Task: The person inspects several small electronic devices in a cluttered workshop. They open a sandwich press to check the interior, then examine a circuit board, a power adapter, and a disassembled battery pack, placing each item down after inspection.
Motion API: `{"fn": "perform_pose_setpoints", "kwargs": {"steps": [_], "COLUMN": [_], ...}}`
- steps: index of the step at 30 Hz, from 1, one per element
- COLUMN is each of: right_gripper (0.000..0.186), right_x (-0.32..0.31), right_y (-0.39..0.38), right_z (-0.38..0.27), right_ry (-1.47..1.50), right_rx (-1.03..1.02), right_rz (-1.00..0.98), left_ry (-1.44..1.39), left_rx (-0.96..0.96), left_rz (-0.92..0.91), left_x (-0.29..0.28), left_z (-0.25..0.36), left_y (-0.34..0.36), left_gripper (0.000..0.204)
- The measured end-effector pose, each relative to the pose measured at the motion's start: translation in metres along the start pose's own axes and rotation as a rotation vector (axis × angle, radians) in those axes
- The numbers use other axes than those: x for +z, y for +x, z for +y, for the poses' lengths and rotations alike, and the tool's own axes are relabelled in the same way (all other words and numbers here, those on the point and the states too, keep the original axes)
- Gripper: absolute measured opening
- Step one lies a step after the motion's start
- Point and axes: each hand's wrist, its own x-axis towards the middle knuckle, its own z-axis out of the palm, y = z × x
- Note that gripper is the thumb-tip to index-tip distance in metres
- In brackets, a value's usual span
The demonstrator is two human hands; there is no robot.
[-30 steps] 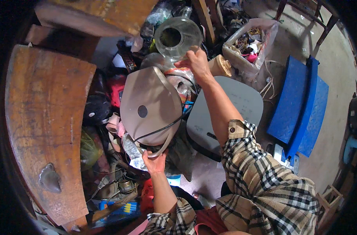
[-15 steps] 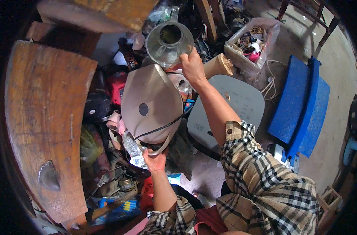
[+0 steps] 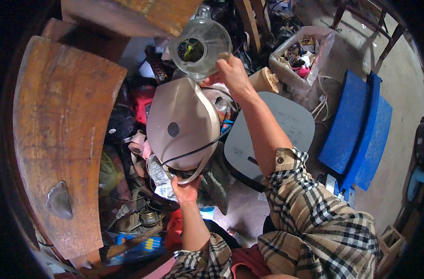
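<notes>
My left hand (image 3: 187,191) is closed on the handle at the lower end of a beige appliance (image 3: 179,123) with a round dark disc and a black cord across it. My right hand (image 3: 229,74) grips the near edge of a clear round jug (image 3: 211,46) with dark, greenish stuff seen through its opening; the fingertips are partly hidden behind it, just above the appliance. A grey square appliance (image 3: 272,125) lies right of the beige one, under my right forearm. A beige cylinder (image 3: 265,79) is beside my right hand, and crumpled plastic (image 3: 158,176) beside my left.
Wooden boards (image 3: 58,139) fill the left, with another (image 3: 128,14) above. A lined bin (image 3: 302,56) of small items stands at top right. Blue panels (image 3: 347,130) lie right, below a dark metal frame (image 3: 384,32). Jumbled bags, cords and scrap (image 3: 142,218) surround the appliances.
The jug has shifted left and toward the upper wooden board, with my right hand on it. My left hand still holds the beige handle, and the whole view has shifted slightly.
</notes>
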Motion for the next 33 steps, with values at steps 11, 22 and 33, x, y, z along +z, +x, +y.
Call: {"fn": "perform_pose_setpoints", "kwargs": {"steps": [11,22,33], "right_gripper": [0.032,0.011,0.025], "right_x": [-0.032,-0.035,-0.034], "right_y": [-0.002,0.003,0.004], "right_z": [0.012,0.038,0.040], "right_ry": [0.342,0.660,0.673], "right_rx": [0.206,0.329,0.303], "right_rz": [-0.279,-0.426,-0.422], "left_ry": [-0.089,-0.086,-0.111], "left_rx": [-0.003,-0.005,-0.006], "left_rz": [-0.010,-0.031,0.022], "left_x": [0.010,0.009,0.010], "left_z": [-0.001,-0.003,0.000], "left_y": [-0.004,-0.003,-0.006], "left_gripper": [0.031,0.029,0.054]}}
